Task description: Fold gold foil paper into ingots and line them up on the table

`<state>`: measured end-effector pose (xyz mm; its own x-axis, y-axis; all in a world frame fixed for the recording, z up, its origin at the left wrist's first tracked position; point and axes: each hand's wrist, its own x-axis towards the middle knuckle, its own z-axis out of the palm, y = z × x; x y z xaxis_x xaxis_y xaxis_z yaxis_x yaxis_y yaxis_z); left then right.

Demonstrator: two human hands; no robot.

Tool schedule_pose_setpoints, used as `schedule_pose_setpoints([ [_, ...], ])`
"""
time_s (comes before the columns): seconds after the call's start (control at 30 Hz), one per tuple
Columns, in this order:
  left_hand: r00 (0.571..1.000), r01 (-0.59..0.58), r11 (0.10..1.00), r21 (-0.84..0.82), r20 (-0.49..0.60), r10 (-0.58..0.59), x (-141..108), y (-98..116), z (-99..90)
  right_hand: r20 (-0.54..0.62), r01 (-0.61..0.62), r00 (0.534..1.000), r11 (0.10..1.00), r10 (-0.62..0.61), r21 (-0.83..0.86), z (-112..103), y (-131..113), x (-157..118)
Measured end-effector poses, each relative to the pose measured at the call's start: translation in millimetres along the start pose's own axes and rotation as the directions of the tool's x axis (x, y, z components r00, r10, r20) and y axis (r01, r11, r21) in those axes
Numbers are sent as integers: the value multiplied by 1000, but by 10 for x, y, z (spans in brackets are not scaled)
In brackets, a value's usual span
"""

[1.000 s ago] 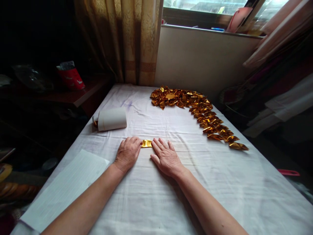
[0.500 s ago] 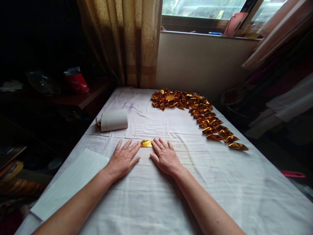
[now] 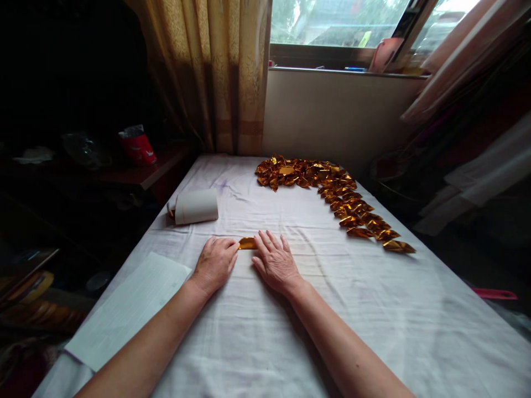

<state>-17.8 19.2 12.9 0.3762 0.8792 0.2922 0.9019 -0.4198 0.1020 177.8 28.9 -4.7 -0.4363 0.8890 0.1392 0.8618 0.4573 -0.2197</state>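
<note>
A small folded strip of gold foil paper [image 3: 247,243] lies on the white cloth between my hands. My left hand [image 3: 216,264] pinches its left end between thumb and fingers. Across its right end rests my right hand [image 3: 274,260], palm down, fingers stretched out and a little apart. The ends of the foil are hidden under my fingers. Farther back, a row of folded gold foil pieces [image 3: 363,213] runs down the right side and joins a heap of them [image 3: 307,172] at the far edge.
The white cloth [image 3: 257,342] covers the table. At the left lie a pale sheet of paper [image 3: 128,309] and a white curved roll [image 3: 196,207]. A red cup [image 3: 138,148] stands on a dark side table. Beyond are a gold curtain [image 3: 234,77] and a window [image 3: 332,25].
The fingers of my left hand have gone from stretched flat to curled, gripping the foil's left end. My right hand stays flat on its right end. The camera view has tilted up slightly.
</note>
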Motion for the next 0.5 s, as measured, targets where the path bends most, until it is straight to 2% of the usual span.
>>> schedule_pose_setpoints([
  [0.13, 1000, 10, 1000, -20, -10, -11, -4, 13, 8, 32, 79, 996, 997, -79, 1, -20, 17, 47],
  [0.37, 997, 71, 995, 63, 32, -73, 118, 69, 31, 88, 37, 995, 998, -41, 53, -30, -21, 82],
  [0.5, 996, 59, 988, 144, 59, -68, 180, 91, 42, 101, 25, 994, 997, -31, 68, -41, -26, 77],
])
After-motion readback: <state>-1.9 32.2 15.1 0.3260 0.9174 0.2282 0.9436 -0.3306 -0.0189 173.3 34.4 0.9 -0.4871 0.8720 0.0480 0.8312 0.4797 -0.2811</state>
